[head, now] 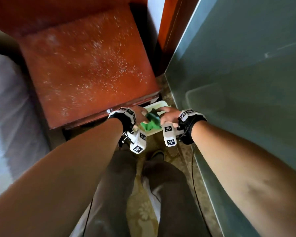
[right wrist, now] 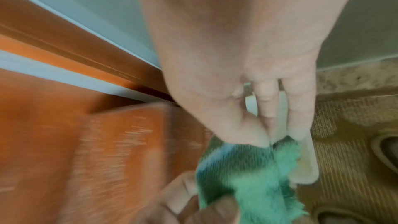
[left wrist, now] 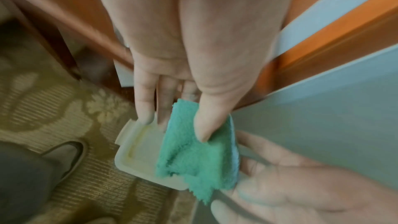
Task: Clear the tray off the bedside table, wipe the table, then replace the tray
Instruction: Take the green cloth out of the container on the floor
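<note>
Holding a green cloth (head: 150, 121) between them, both hands hovered low over a white tray (left wrist: 137, 151) that sat on the patterned carpet (left wrist: 53, 91). The left hand (head: 140, 113) pinched the cloth's upper edge between thumb and fingers (left wrist: 144, 101), with the little and ring fingers reaching down just beside the tray's far rim; whether they touched it could not be told. The right hand (head: 169, 115) met the cloth from the other side. In the right wrist view its thumb and fingertips (right wrist: 299, 120) were closed on a fold of the fabric, though motion blur softened the detail. In the left wrist view the same hand appeared below the cloth with its palm turned up. The cloth hung over the tray's right part, and the tray's pale inside showed bare to the left of it. Beyond the left hand stood the bedside table (head: 85, 65), its reddish top speckled with fine white droplets. To the right of the right hand rose a grey-green wall (head: 246, 65). A shoe (left wrist: 66, 156) rested on the carpet near the tray.
</note>
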Action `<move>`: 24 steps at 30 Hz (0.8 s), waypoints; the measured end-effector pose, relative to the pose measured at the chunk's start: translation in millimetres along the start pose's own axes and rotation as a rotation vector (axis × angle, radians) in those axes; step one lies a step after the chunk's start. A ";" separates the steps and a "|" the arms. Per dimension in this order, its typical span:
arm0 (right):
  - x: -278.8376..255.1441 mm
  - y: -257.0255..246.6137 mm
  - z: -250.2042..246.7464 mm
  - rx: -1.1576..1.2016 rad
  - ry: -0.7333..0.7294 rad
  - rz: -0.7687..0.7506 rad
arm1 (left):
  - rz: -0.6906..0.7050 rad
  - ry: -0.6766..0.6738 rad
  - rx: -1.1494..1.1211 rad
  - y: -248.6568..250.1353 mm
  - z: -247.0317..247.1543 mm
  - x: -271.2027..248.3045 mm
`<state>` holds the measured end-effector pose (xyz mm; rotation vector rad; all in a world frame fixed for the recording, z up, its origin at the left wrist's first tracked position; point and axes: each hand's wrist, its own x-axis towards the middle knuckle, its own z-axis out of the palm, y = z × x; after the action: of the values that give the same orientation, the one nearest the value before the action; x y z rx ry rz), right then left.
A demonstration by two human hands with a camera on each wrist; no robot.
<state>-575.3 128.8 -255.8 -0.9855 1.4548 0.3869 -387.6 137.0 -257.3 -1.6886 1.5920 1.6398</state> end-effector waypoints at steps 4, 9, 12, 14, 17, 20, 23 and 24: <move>-81.3 -37.5 -7.1 -0.047 0.034 -0.069 | 0.008 -0.009 0.069 32.4 -36.6 -82.5; -163.7 -83.9 -21.3 0.010 0.003 -0.229 | 0.033 0.047 -0.082 64.0 -76.6 -172.7; -203.9 -106.9 -28.2 0.232 0.005 -0.270 | 0.053 0.103 -0.133 79.0 -100.4 -218.3; -232.1 -125.0 -31.8 0.268 -0.054 -0.301 | 0.080 0.144 -0.160 86.4 -116.3 -242.4; -265.7 -148.9 -38.5 0.338 -0.116 -0.354 | 0.120 0.253 -0.275 92.9 -136.2 -274.3; -290.0 -170.5 -43.1 0.387 -0.153 -0.397 | 0.125 0.391 -0.419 97.4 -151.8 -304.2; -313.5 -195.6 -43.1 0.327 -0.149 -0.446 | 0.084 0.444 -0.565 99.6 -163.7 -327.6; -318.8 -204.8 -42.4 0.296 -0.125 -0.458 | 0.078 0.431 -0.635 100.0 -167.9 -337.1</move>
<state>-493.5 85.7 114.1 -0.9968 1.0935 -0.0986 -295.7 129.2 121.3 -2.4595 1.3924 2.0767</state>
